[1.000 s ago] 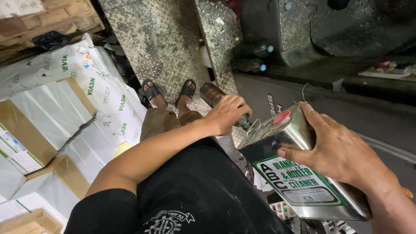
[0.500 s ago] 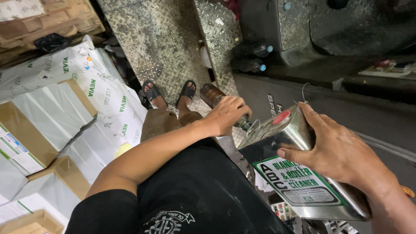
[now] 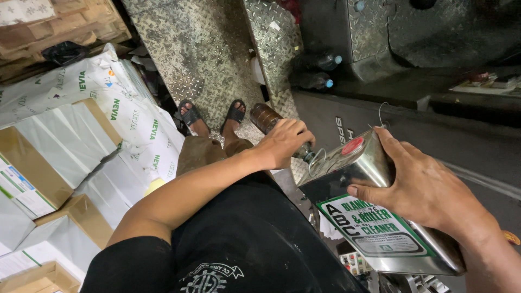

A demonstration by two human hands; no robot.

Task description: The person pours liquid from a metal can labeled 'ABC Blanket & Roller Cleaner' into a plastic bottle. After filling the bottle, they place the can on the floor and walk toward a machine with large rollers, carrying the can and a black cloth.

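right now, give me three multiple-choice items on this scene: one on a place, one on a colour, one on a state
1. Where is the brown bottle?
A. on the white wrapped stacks
B. in the left hand
C. on the floor

2. What colour is the cap on the metal can?
A. red
B. blue
C. yellow

3. How does the right hand hold the can?
A. upright
B. tilted, spout end toward the bottle
C. upside down

Answers: 1 B, the fingers wrap the bottle's neck. 2 A, the round cap is red. 3 B, its capped end leans toward the bottle.
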